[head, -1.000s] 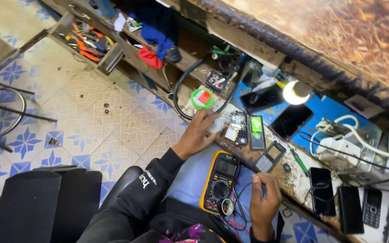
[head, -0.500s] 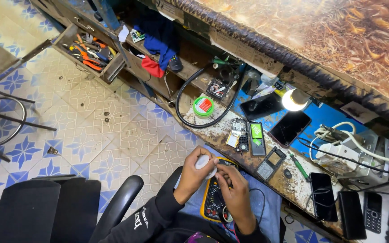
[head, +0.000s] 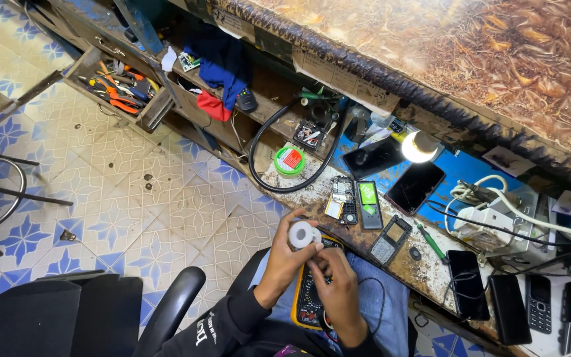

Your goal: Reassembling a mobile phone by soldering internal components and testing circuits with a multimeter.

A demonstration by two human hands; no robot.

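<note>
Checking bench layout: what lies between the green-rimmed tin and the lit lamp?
In the head view, between the green-rimmed tin and the lamp run the black cable loop and a dark phone.

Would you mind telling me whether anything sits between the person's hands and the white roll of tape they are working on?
Nothing visible does. The left hand already grips the white roll of tape, and the right hand touches it from below, above the yellow multimeter on the lap.
</note>
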